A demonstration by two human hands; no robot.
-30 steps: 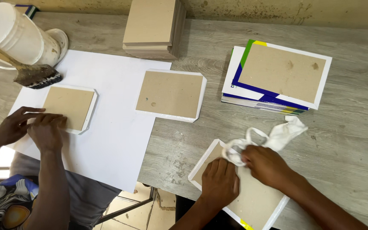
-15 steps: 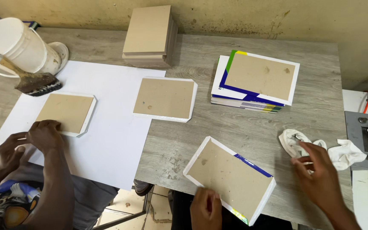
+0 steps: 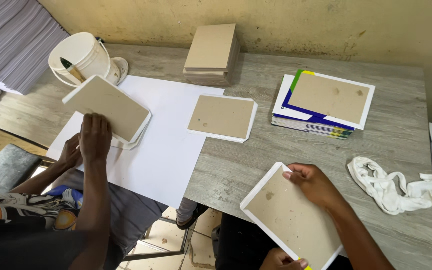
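- Brown board with white border [image 3: 292, 217] sits in the lower centre-right of the frame, overhanging the near edge of the grey table [image 3: 401, 150]; long axis runs diagonally, upper left to lower right.
- Right hand [image 3: 312, 184] pinches the board's upper corner, fingers curled over the edge.
- Left hand [image 3: 281, 260] is at the bottom edge of the frame, touching the board's lower side; grip can't be told, mostly cut off.
- White cloth [image 3: 398, 185] lies loose at right, well apart from both hands.
- Versus 0.5 s ago: right hand has left the cloth and come onto the board; board is rotated steeper.
- Co-worker's hands [image 3: 93, 137] at left now tilt a similar board [image 3: 108, 107] up off the white sheet [image 3: 166, 145].
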